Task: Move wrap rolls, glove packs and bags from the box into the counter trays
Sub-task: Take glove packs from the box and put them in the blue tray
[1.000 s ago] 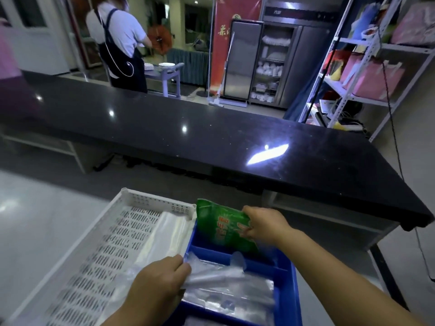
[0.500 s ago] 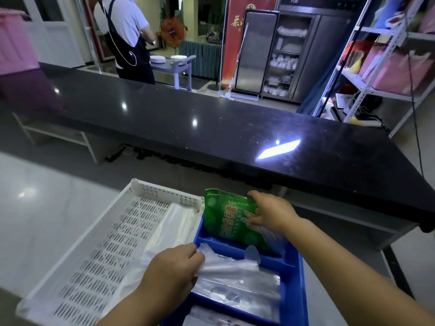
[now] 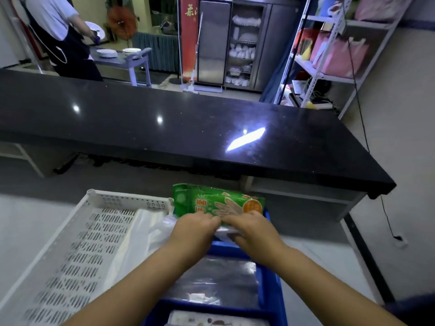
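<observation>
Green glove packs (image 3: 219,203) stand on edge in the far compartment of a blue divided tray (image 3: 273,288). My left hand (image 3: 193,234) and my right hand (image 3: 251,231) meet at their lower edge, fingers pinched on the packs and on clear plastic just below. Clear plastic bags (image 3: 219,278) lie flat in the blue tray's middle compartment. A white perforated tray (image 3: 77,250) sits to the left with clear bags (image 3: 141,241) along its right side.
A long black counter (image 3: 188,130) runs across beyond the trays. A person in an apron stands behind it at far left, by a cart with plates (image 3: 122,54). A metal shelf rack (image 3: 329,57) stands at right. A cable (image 3: 386,220) hangs by the wall.
My left hand left the clear bags in the middle compartment and moved up to join the right hand at the green packs. The packs now show their wide printed face.
</observation>
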{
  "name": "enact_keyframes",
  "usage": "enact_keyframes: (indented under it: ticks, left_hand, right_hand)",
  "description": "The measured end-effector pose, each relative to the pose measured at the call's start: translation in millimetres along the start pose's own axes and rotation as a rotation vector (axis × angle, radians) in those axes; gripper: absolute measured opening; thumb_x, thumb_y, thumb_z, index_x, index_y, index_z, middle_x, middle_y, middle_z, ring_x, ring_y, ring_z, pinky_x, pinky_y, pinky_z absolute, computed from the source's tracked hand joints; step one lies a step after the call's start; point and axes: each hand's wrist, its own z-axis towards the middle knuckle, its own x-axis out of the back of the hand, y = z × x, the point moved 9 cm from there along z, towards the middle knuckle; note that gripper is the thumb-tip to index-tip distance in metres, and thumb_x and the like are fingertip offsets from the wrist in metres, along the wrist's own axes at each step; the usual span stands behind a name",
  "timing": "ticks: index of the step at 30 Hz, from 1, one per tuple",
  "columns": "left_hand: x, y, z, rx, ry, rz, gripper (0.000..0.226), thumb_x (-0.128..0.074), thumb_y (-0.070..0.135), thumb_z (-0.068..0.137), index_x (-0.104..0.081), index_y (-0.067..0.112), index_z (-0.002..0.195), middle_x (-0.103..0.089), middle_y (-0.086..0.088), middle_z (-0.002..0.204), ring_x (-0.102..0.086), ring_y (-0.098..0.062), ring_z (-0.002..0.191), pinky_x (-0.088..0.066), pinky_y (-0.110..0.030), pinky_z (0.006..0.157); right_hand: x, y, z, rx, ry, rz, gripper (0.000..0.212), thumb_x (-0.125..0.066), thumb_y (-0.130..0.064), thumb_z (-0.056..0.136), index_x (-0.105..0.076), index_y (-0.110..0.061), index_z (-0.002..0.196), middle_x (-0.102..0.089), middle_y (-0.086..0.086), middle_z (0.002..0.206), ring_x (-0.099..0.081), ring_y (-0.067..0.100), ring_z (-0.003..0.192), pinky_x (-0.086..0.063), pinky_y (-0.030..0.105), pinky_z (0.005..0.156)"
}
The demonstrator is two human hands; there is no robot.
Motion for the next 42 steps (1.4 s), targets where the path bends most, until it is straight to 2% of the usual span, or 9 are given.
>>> enact_keyframes:
  ticks: [6, 12, 16, 20, 24, 28, 34, 39, 42]
  left_hand:
    - [-52.4, -27.4, 16.4, 0.079, -0.198, -0.033, 0.024, -0.054, 0.013, 0.080, -0.057, 0.017, 0.103, -0.067, -0.007, 0.101, -0.061, -0.028, 0.091, -0.044, -0.034, 0.072]
    - [-90.7, -47.8, 6.0, 0.170, -0.447, -0.105, 0.018, -0.049, 0.014, 0.082, -0.061, 0.019, 0.095, -0.069, -0.009, 0.100, -0.063, -0.031, 0.093, -0.041, -0.032, 0.068]
    - [-101.9, -50.3, 14.0, 0.162, -0.574, -0.051, 0.021, -0.050, 0.011, 0.084, -0.065, 0.017, 0.097, -0.068, -0.008, 0.102, -0.062, -0.029, 0.095, -0.043, -0.033, 0.071]
    - [-103.7, -51.6, 12.1, 0.178, -0.616, -0.096, 0.018, -0.054, 0.011, 0.083, -0.066, 0.014, 0.096, -0.067, -0.008, 0.101, -0.062, -0.029, 0.093, -0.047, -0.034, 0.072]
    - [-83.6, -59.6, 9.0, 0.211, -0.448, -0.136, 0.018, -0.055, 0.019, 0.081, -0.064, 0.021, 0.096, -0.069, -0.004, 0.098, -0.062, -0.027, 0.091, -0.043, -0.030, 0.066]
    - [-55.6, -72.3, -3.3, 0.235, -0.235, -0.086, 0.021, -0.052, 0.019, 0.082, -0.064, 0.023, 0.099, -0.068, 0.000, 0.098, -0.061, -0.025, 0.093, -0.041, -0.029, 0.064]
    - [-6.4, -92.9, -11.9, 0.391, 0.225, -0.274, 0.034, -0.072, -0.004, 0.070, -0.064, 0.004, 0.102, -0.062, -0.013, 0.098, -0.056, -0.029, 0.090, -0.051, -0.039, 0.073]
    - [-21.3, -120.2, -6.4, 0.642, 0.161, -0.397, 0.061, -0.061, 0.002, 0.084, -0.033, 0.000, 0.138, -0.045, -0.020, 0.136, -0.042, -0.033, 0.124, -0.036, -0.040, 0.104]
    - [-35.2, -123.5, -2.6, 0.696, 0.084, -0.462, 0.060, -0.055, 0.006, 0.089, -0.027, 0.003, 0.142, -0.059, -0.023, 0.120, -0.057, -0.036, 0.106, -0.045, -0.041, 0.082]
  right_hand:
    - [-15.7, 54.1, -7.3, -0.233, 0.078, -0.030, 0.022, -0.057, -0.017, 0.086, -0.068, -0.023, 0.105, -0.072, 0.007, 0.095, -0.063, 0.030, 0.086, -0.048, 0.034, 0.069]
    - [-53.5, 62.4, -5.4, -0.257, -0.115, -0.044, 0.034, -0.050, -0.018, 0.086, -0.052, -0.029, 0.118, -0.065, 0.006, 0.112, -0.061, 0.030, 0.092, -0.049, 0.034, 0.069]
    - [-28.6, 46.7, -6.3, -0.101, 0.030, -0.214, 0.058, -0.071, -0.012, 0.072, -0.054, -0.025, 0.126, -0.072, 0.004, 0.099, -0.066, 0.027, 0.077, -0.054, 0.038, 0.057]
    - [-38.5, 56.6, -12.0, -0.131, -0.062, -0.293, 0.041, -0.062, -0.008, 0.080, -0.060, -0.024, 0.118, -0.071, 0.007, 0.097, -0.062, 0.029, 0.078, -0.048, 0.035, 0.066]
    - [-52.4, 68.4, -12.7, -0.173, -0.162, -0.242, 0.044, -0.046, -0.015, 0.092, -0.043, -0.029, 0.133, -0.067, 0.011, 0.098, -0.060, 0.032, 0.085, -0.044, 0.035, 0.072]
    - [-42.8, 73.1, -12.0, -0.227, -0.164, -0.195, 0.025, -0.047, -0.033, 0.093, -0.063, -0.020, 0.107, -0.068, 0.006, 0.101, -0.060, 0.026, 0.087, -0.051, 0.038, 0.075]
    - [17.1, 74.6, -22.5, -0.268, 0.426, 0.008, 0.006, -0.069, -0.014, 0.083, -0.067, -0.009, 0.085, -0.069, 0.006, 0.081, -0.062, 0.019, 0.066, -0.054, 0.032, 0.055]
    - [2.5, 123.5, -29.8, -0.681, 0.568, 0.367, 0.017, -0.054, -0.014, 0.092, -0.054, -0.011, 0.109, -0.051, -0.003, 0.105, -0.054, 0.013, 0.085, -0.047, 0.025, 0.070]
    - [-24.7, 140.4, -24.7, -0.843, 0.430, 0.650, 0.023, -0.050, -0.022, 0.095, -0.053, -0.013, 0.116, -0.058, -0.001, 0.108, -0.058, 0.015, 0.093, -0.051, 0.034, 0.079]
